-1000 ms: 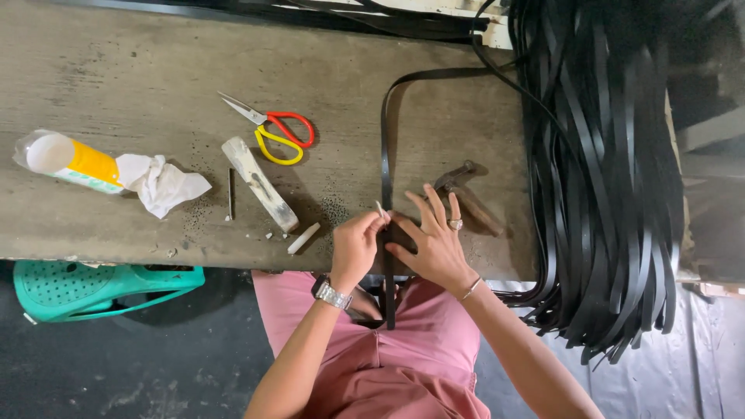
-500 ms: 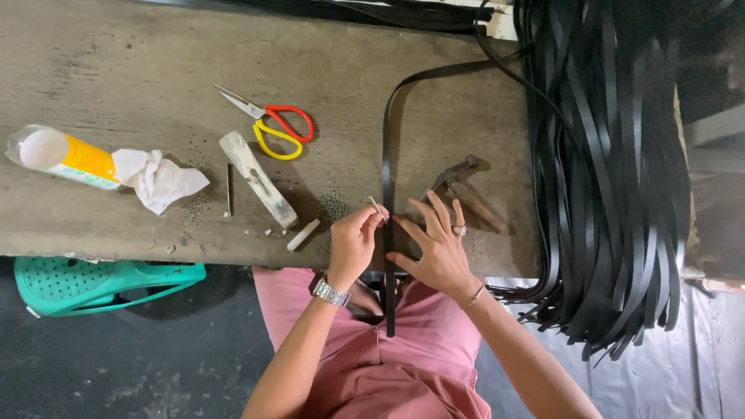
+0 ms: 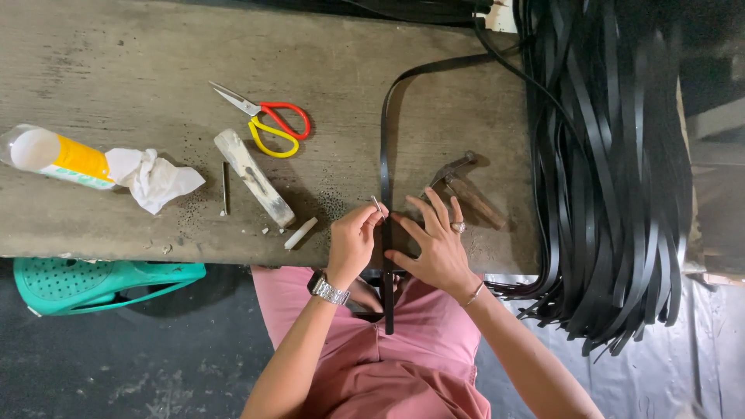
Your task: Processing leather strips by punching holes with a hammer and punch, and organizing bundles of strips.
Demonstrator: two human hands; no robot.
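I see both hands working one black strap at the near edge of the bench, low in the middle of the frame

My left hand (image 3: 351, 247) has its fingers pinched shut on a thin nail (image 3: 377, 206) stood against the black strap (image 3: 386, 167), while my right hand (image 3: 437, 244) lies flat with fingers spread open, pressing the strap to the wooden bench (image 3: 116, 70); the strap runs up the middle, bends right at the top, and its end hangs over my pink lap; a hammer (image 3: 459, 182) lies just beyond the right fingertips, a white stick (image 3: 254, 177) and red and yellow scissors (image 3: 272, 124) sit left of centre, a crumpled tissue (image 3: 151, 177) and a bottle (image 3: 54, 155) at far left, a heap of black straps (image 3: 613, 171) fills the right side
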